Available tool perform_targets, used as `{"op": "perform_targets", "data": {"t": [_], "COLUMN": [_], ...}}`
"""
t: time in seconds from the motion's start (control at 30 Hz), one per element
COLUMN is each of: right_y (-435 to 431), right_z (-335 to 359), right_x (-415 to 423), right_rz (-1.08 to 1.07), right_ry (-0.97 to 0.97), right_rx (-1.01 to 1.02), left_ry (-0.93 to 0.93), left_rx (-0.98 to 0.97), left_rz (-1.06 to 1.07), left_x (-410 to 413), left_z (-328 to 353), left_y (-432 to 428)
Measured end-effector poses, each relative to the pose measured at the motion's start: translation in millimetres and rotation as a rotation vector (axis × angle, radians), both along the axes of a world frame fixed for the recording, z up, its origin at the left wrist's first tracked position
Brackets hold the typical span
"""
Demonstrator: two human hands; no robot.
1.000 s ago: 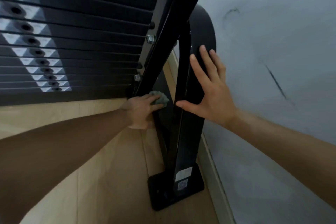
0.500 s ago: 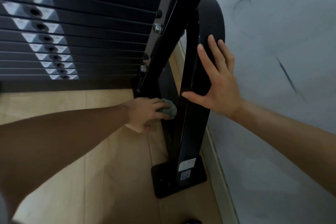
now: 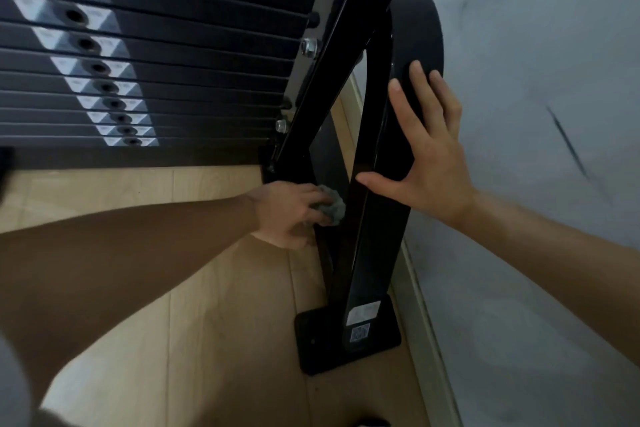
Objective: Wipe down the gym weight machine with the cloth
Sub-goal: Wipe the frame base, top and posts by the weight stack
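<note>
The black weight machine's frame leg (image 3: 372, 236) slopes down to a foot plate (image 3: 322, 347) on the wooden floor. My left hand (image 3: 291, 211) grips a crumpled grey-green cloth (image 3: 330, 206) and presses it against the inner strut of the frame, low down near the floor. My right hand (image 3: 426, 149) lies flat with fingers spread on the outer face of the curved leg, thumb across its front. The stack of black weight plates (image 3: 156, 55) with white labels and pin holes fills the upper left.
A pale grey wall (image 3: 536, 114) with dark scuff marks runs close along the right of the frame, with a skirting board (image 3: 426, 305) at its foot. Light wooden floor (image 3: 207, 305) spreads below my left arm. Bolts (image 3: 309, 47) stick out of the upright.
My left hand has slid the cloth down along the inner strut, towards the floor. My right hand has stayed flat on the curved leg. The view has shifted a little.
</note>
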State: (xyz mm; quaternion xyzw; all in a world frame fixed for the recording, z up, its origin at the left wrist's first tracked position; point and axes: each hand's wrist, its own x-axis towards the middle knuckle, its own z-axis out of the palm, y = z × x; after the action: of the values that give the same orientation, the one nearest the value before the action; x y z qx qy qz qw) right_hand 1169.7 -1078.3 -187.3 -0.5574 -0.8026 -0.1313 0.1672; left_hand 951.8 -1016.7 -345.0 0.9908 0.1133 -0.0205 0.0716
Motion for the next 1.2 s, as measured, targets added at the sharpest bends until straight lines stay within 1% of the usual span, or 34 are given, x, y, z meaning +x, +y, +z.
{"op": "perform_targets", "data": {"t": [0.13, 0.27, 0.33, 0.4, 0.47, 0.57, 0.63, 0.7, 0.73, 0.8, 0.9, 0.97, 1.03, 1.1, 1.17, 1.2], "right_y": [0, 1, 1, 1, 1, 0, 0, 0, -1, -1, -1, -2, -1, -1, -1, -1], "right_z": [-1, 0, 1, 1, 1, 1, 0, 0, 0, 1, 2, 2, 1, 1, 0, 0], "right_x": [0, 1, 1, 1, 1, 0, 0, 0, 0, -1, 0, 0, -1, -1, 0, 0], "right_rz": [-0.001, 0.014, 0.02, 0.022, 0.021, 0.015, 0.013, 0.014, 0.013, 0.007, -0.001, -0.002, 0.0, -0.002, -0.009, -0.011], "right_ry": [-0.002, -0.014, -0.021, -0.024, -0.027, -0.027, -0.023, -0.02, -0.017, -0.009, -0.014, -0.015, -0.012, -0.01, -0.004, -0.001], "right_rx": [0.006, 0.007, 0.013, 0.018, 0.021, 0.021, 0.022, 0.019, 0.016, 0.012, 0.001, -0.007, -0.003, -0.01, -0.022, -0.025], "left_ry": [-0.026, 0.053, 0.077, 0.065, 0.015, -0.096, -0.14, -0.192, -0.23, -0.336, -0.596, -0.691, -0.754, -0.836, -0.876, -0.865], "left_rx": [-0.013, -0.016, -0.019, 0.009, 0.0, -0.099, -0.157, -0.281, -0.378, -0.652, -1.141, -1.347, -1.449, -1.515, -1.645, -1.755], "left_rz": [0.224, 0.341, 0.309, 0.198, 0.08, 0.004, -0.008, 0.083, 0.183, 0.477, 0.976, 1.209, 1.341, 1.425, 1.436, 1.403], "left_x": [9, 32, 39, 41, 37, 27, 22, 16, 12, 10, 20, 26, 27, 25, 24, 25], "left_z": [-1, -2, -2, -2, -3, -6, -10, -14, -16, -17, -14, -12, -13, -11, -6, -1], "left_y": [19, 34, 32, 26, 20, 7, 0, -3, -3, -1, 5, 9, 14, 17, 16, 13]}}
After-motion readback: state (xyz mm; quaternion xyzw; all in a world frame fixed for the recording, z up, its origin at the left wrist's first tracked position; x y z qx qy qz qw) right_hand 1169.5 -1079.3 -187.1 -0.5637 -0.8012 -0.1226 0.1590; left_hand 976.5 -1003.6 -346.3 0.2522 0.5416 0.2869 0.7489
